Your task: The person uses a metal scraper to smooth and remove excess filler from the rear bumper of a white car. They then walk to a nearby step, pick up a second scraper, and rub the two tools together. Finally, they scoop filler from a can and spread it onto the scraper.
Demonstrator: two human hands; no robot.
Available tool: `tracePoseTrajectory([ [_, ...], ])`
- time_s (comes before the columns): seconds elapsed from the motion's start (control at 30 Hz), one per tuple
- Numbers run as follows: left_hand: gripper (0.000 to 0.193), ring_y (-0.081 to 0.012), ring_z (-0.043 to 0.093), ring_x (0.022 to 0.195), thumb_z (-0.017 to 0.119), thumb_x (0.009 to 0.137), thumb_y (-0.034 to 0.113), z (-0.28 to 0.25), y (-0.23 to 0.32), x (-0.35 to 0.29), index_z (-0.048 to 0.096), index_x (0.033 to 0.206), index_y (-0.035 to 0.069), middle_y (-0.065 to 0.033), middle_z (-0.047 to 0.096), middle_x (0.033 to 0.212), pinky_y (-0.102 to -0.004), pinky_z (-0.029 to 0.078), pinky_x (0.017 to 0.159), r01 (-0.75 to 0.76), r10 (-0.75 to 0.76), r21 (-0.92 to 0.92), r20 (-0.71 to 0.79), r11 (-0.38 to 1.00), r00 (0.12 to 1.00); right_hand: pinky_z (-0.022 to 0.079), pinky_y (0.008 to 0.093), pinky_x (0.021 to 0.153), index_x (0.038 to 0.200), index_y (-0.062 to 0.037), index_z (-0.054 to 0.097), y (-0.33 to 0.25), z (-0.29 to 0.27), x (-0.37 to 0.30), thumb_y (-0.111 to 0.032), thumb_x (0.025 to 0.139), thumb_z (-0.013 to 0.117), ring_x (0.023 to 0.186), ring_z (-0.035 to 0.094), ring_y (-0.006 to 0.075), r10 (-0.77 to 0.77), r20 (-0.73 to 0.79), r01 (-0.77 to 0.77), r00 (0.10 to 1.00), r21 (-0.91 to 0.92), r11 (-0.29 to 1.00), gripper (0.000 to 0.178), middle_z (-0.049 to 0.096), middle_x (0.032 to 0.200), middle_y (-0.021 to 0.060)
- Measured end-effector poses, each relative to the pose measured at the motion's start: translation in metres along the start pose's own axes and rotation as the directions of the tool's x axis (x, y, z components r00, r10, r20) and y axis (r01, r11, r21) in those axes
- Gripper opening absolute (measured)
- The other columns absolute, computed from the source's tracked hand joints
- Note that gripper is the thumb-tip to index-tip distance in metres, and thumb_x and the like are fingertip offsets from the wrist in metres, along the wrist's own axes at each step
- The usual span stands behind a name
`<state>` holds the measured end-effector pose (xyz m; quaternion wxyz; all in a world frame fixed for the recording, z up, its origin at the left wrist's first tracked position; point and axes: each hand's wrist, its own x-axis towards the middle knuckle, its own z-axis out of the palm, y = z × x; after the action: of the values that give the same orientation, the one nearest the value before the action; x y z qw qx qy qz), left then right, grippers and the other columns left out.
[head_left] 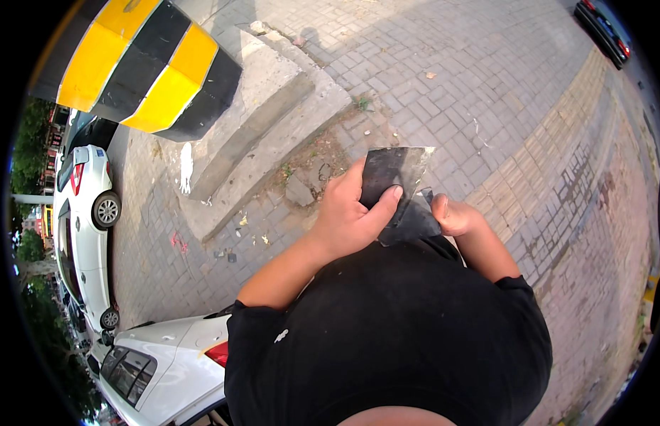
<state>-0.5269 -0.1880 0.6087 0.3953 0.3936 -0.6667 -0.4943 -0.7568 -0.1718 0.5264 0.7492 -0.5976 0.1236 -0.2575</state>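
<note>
In front of my black shirt, my left hand (355, 209) grips a flat dark sheet (386, 170), thumb across its face and fingers behind. The sheet's upper right part is greyish and scuffed, with a ragged right edge. Just below lies a second dark flap (411, 221); whether it is joined to the sheet or separate I cannot tell. My right hand (452, 216) is closed at the right edge of this flap, its thumb upright beside a small dark corner. The right fingers are partly hidden.
A thick pillar (149, 67) in black and yellow bands stands on a stepped concrete base (273, 124) at the upper left. White cars (88, 234) are parked to the left. Brick paving (443, 85) surrounds me, with bits of litter. A dark car (603, 32) is far right.
</note>
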Motion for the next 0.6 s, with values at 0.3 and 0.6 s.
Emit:
tracePoseTrajectory([
  [0.3,0.026,-0.0123,0.064,0.097,0.066,0.098,0.008,0.004,-0.022,-0.001,0.058,0.119,-0.005,-0.0099,0.07,0.11,-0.0295,0.053,0.084,0.02,-0.072,-0.25,-0.201,0.968,0.977,0.033,0.0451,0.116,0.16,-0.0024,0.016,-0.003,0.037,0.015,-0.064,0.09,0.064,0.147,0.034,0.0269,-0.162,-0.371,0.3,0.914,0.351,0.887,0.105,0.033,0.159,0.0145],
  [0.6,0.025,-0.0119,0.065,0.096,0.064,0.098,0.004,0.016,-0.001,-0.008,0.057,0.12,-0.005,-0.0096,0.07,0.109,-0.0282,0.054,0.084,-0.071,0.007,-0.246,-0.253,0.967,0.967,0.045,0.0376,0.103,0.152,0.0035,0.028,-0.016,0.044,0.023,-0.018,0.087,0.079,0.127,0.055,0.027,-0.339,-0.483,0.105,0.807,-0.447,0.888,0.086,0.053,0.139,0.02],
])
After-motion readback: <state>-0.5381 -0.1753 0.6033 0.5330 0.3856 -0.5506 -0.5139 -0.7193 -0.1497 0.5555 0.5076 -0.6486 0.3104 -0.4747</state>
